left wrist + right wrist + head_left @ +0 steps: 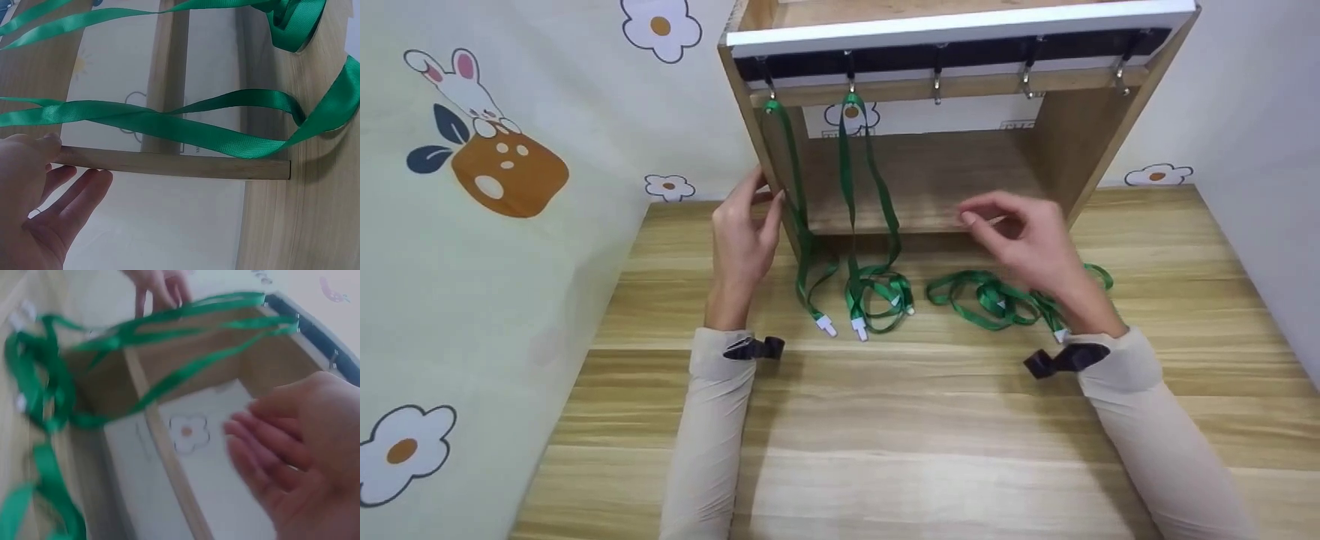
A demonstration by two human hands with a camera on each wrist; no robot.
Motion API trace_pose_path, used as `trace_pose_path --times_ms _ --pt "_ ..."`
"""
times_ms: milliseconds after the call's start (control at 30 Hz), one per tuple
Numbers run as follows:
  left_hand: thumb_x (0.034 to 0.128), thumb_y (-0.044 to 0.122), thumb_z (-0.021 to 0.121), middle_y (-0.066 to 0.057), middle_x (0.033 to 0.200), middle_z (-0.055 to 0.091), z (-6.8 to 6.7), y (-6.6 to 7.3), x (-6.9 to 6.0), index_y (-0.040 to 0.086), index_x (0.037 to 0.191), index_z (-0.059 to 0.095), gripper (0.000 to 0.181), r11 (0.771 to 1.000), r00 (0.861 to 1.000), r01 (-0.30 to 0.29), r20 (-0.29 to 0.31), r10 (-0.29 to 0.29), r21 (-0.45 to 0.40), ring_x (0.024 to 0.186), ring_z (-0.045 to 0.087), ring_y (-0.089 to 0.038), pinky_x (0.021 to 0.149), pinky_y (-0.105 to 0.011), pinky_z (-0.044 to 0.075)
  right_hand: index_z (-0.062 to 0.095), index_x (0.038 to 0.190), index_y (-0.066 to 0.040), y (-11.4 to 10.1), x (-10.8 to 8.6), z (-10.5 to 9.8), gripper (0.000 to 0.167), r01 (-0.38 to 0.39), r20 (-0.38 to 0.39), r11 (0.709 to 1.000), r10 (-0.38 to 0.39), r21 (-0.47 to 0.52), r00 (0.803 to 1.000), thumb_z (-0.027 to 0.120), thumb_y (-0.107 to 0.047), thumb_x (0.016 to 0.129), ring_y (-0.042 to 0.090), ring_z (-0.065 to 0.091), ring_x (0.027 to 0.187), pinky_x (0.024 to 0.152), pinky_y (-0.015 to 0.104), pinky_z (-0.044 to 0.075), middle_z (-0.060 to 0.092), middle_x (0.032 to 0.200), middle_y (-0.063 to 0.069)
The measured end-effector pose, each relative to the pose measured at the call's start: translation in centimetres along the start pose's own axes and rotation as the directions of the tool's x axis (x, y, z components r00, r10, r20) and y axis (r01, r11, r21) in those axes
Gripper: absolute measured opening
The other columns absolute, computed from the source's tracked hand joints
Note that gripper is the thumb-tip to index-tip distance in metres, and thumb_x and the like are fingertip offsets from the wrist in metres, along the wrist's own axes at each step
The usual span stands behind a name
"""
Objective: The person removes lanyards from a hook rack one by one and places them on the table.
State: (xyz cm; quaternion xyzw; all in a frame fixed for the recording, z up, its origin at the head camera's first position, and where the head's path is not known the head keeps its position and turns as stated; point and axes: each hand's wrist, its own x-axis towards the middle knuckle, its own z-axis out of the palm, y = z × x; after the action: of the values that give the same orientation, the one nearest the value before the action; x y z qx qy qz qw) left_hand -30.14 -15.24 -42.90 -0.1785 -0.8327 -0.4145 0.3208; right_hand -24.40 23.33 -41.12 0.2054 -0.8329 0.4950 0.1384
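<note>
My left hand [744,236] holds the front edge of the left side panel [197,164] of a wooden rack, thumb on one side and fingers on the other. Beside it, a green lanyard [805,251] hangs from the leftmost hook, its white clip on the table. A second green lanyard [847,172] hangs from the hook to its right. My right hand [1027,236] is raised before the rack's lower opening, fingers loosely bent, with nothing in them. Below it lie tangled green lanyards [988,294], partly hidden by the wrist.
Three bare metal hooks, the middle one [937,86] among them, line the dark strip under the rack's white front edge. More green ribbon [896,289] lies coiled at the foot of the second lanyard. The wood-grain table [885,450] extends toward me; patterned walls [607,285] flank it.
</note>
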Motion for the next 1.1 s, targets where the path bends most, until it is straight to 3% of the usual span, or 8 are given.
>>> trace_pose_path --times_ms 67,133,300,433,567,733,833,1100 --pt "0.1093 0.019 0.066 -0.014 0.134 0.076 0.1 0.0 0.0 0.006 0.147 0.065 0.040 1.000 1.000 -0.006 0.002 0.006 -0.002 0.111 0.079 -0.026 0.089 -0.041 0.070 0.082 0.115 -0.008 0.4 -0.2 -1.1 0.016 0.030 -0.139 1.000 -0.029 0.002 0.990 0.078 -0.013 0.101 0.010 0.074 0.082 0.072 0.014 0.060 0.083 0.102 0.010" --pt "0.1091 0.018 0.066 -0.014 0.134 0.076 0.1 0.0 0.0 0.006 0.147 0.065 0.040 1.000 1.000 -0.009 0.003 0.010 -0.007 0.110 0.079 -0.026 0.088 -0.042 0.070 0.082 0.112 -0.004 0.3 -0.5 -2.4 0.015 0.037 -0.269 0.999 -0.031 0.020 0.963 0.080 -0.010 0.099 0.012 0.073 0.077 0.068 0.014 0.059 0.082 0.095 0.010" --pt "0.1087 0.019 0.067 -0.012 0.135 0.076 0.2 0.1 -0.1 0.010 0.149 0.065 0.041 1.000 1.000 0.006 0.009 -0.006 -0.020 0.111 0.079 -0.025 0.082 -0.039 0.071 0.079 0.108 0.008 -0.2 -1.1 -5.6 0.018 0.048 -0.516 0.995 0.004 0.087 0.856 0.081 -0.006 0.096 0.012 0.073 0.071 0.065 0.015 0.059 0.080 0.086 0.002" --pt "0.1084 0.021 0.067 -0.010 0.135 0.076 0.1 0.1 -0.1 0.012 0.148 0.066 0.041 1.000 1.000 0.013 0.002 -0.013 -0.013 0.111 0.079 -0.024 0.081 -0.038 0.071 0.076 0.104 0.013 0.1 -1.1 -7.2 0.023 0.114 -0.629 0.981 0.012 0.158 0.777 0.084 -0.005 0.093 0.014 0.069 0.064 0.061 0.018 0.057 0.078 0.079 0.003" --pt "0.1082 0.021 0.068 -0.010 0.135 0.076 0.0 0.0 -0.1 0.012 0.147 0.067 0.040 1.000 1.000 0.019 -0.003 -0.019 -0.023 0.110 0.080 -0.025 0.080 -0.040 0.071 0.073 0.103 0.011 0.5 -0.9 -7.8 0.026 0.115 -0.670 0.968 0.068 0.225 0.739 0.087 -0.003 0.087 0.013 0.066 0.066 0.060 0.018 0.054 0.074 0.077 0.004" --pt "0.1086 0.021 0.067 -0.009 0.135 0.076 0.0 0.0 0.0 0.014 0.148 0.067 0.041 0.999 1.000 0.026 0.004 -0.026 -0.024 0.110 0.080 -0.025 0.081 -0.040 0.071 0.073 0.112 -0.001 1.1 -0.8 -7.6 0.030 0.006 -0.668 0.985 0.112 0.172 0.735 0.089 -0.007 0.087 0.013 0.066 0.083 0.073 0.019 0.055 0.070 0.092 -0.001" --pt "0.1080 0.020 0.068 -0.008 0.135 0.077 -0.1 0.1 -0.1 0.015 0.148 0.067 0.041 0.999 1.000 0.031 0.001 -0.031 -0.023 0.110 0.080 -0.024 0.081 -0.039 0.071 0.071 0.118 -0.004 1.6 -0.7 -7.3 0.034 -0.031 -0.652 0.992 0.102 0.120 0.751 0.087 -0.010 0.089 0.016 0.067 0.092 0.083 0.021 0.059 0.068 0.102 -0.002" --pt "0.1071 0.023 0.068 -0.006 0.133 0.077 -0.7 0.7 0.2 0.012 0.143 0.070 0.037 0.999 0.998 0.032 -0.046 -0.033 -0.026 0.108 0.079 -0.016 0.075 -0.027 0.069 0.071 0.118 0.000 1.6 -0.6 -6.6 0.034 0.019 -0.669 0.989 0.084 0.145 0.739 0.086 -0.003 0.088 0.020 0.071 0.104 0.091 0.019 0.063 0.070 0.110 0.002"
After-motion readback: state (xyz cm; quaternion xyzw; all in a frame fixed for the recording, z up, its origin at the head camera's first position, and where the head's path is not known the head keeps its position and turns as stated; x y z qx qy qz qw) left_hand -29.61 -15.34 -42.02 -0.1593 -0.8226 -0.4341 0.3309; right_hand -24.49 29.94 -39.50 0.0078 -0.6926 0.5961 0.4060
